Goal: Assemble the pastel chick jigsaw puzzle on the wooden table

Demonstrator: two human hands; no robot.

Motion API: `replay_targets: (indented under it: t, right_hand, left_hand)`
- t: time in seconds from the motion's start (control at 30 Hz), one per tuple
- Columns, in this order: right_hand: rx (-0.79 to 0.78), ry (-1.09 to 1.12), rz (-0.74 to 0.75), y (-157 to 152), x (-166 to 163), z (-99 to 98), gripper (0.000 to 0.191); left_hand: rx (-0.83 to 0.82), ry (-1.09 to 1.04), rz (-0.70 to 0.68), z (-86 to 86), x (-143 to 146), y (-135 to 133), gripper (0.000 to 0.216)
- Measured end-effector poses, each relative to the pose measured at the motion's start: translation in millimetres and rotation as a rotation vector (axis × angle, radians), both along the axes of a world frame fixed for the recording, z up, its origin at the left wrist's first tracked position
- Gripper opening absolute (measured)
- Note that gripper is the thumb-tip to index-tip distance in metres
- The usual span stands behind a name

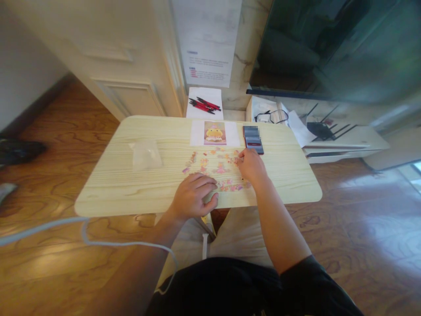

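Several small pink and yellow puzzle pieces [219, 168] lie scattered on the light wooden table [131, 188]. My left hand [194, 195] rests palm down on the table beside the near pieces, fingers stretched out. My right hand [250, 166] hovers over the right side of the scatter, fingers curled in a pinch at a piece; what they hold is too small to make out. A reference picture [215, 133] of a yellow cartoon figure lies on white paper just beyond the pieces.
A clear plastic bag [145, 153] lies at the table's left. A dark phone or card stack [253, 139] sits right of the picture. Red and black pens [204, 104] lie on a white stand behind. A router [320, 128] sits on a low white shelf at right.
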State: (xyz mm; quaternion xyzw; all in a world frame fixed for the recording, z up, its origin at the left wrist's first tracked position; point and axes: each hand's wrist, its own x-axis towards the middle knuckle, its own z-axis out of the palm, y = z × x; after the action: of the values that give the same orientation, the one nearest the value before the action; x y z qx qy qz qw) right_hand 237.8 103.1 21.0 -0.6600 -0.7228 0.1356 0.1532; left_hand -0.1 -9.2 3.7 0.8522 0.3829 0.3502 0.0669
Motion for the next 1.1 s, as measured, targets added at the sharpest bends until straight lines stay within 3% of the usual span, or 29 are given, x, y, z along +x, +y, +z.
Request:
replay_targets:
  t: [0.47, 0.63, 0.87, 1.1]
  right_hand:
    - [-0.049, 0.173, -0.001, -3, 8, 4.2, 0.002]
    - [-0.030, 0.334, 0.060, -24, 20, 13.4, 0.003]
    - [-0.143, 0.346, 0.200, -58, 19, 10.7, 0.005]
    - [-0.032, 0.316, 0.184, -51, 31, 13.4, 0.009]
  left_hand:
    - [-0.033, 0.026, 0.008, 1.5, 0, 0, 0.013]
    - [-0.047, 0.032, 0.014, 0.1, 0, 0, 0.013]
    - [-0.052, 0.045, 0.013, 0.8, 0, 0, 0.012]
    - [-0.049, 0.045, 0.029, 2.8, 2, 0, 0.012]
